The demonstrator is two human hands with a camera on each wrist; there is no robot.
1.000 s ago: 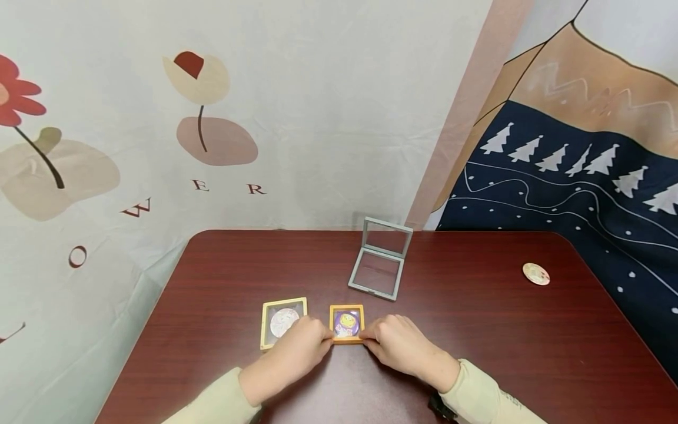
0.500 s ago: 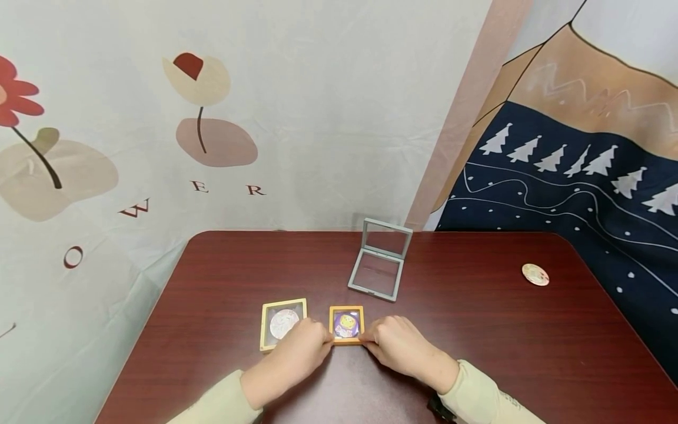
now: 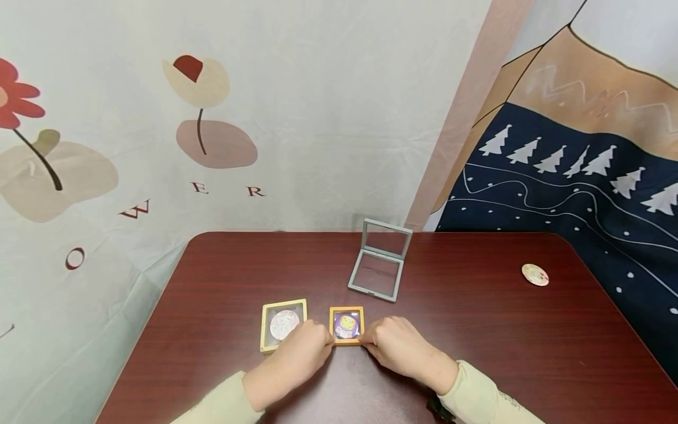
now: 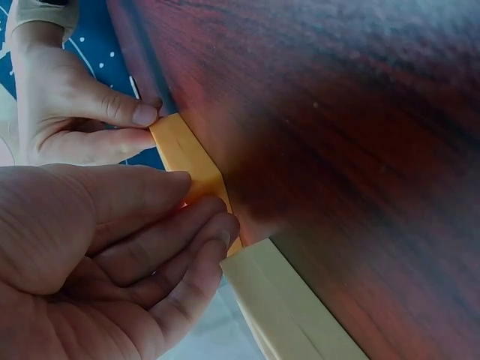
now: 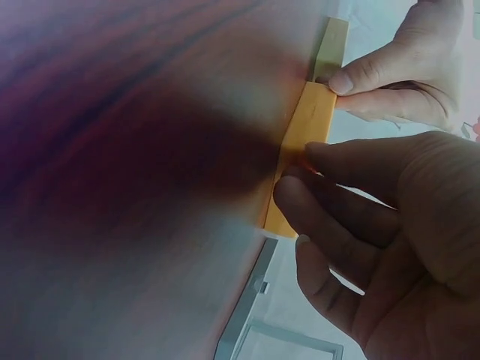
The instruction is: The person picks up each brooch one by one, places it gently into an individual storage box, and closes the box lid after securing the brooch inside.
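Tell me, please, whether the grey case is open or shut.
Open: the lid of the grey case stands raised while its base lies on the table.

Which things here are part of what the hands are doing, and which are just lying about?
Seemingly part of the job:
left hand
right hand
orange frame, touched by both
purple disc inside it

Apparently just lying about:
yellow frame
pale disc inside that
open grey frame
loose round disc
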